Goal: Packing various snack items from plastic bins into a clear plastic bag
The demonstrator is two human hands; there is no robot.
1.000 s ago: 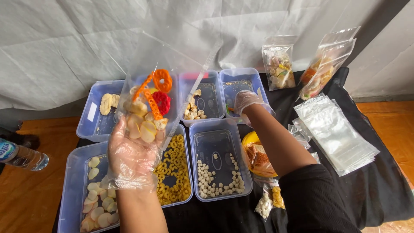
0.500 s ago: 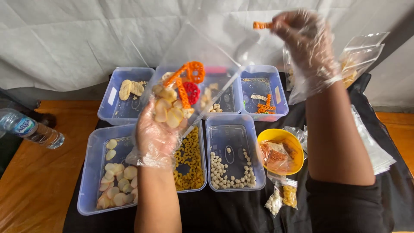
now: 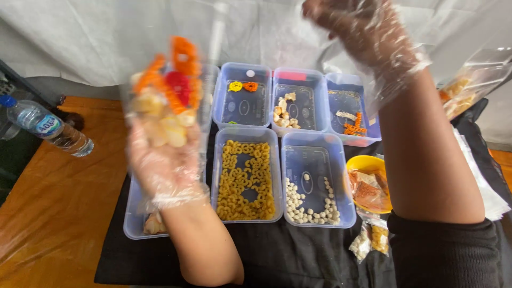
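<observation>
The gloved left hand has its grip closed around a clear plastic bag of mixed orange, red and pale crackers, raised over the tabletop's left edge. The gloved right hand is raised; whether it holds anything I cannot tell. Tilted, the open bag might spill.

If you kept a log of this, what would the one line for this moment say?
left hand: holds clear bag of mixed crackers raised | right hand: raised, gloved | below: tubs of yellow curls, white balls

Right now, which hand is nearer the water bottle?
Left. The left hand, holding a snack bag, is just right of the bottle; the right hand is raised far across.
</observation>
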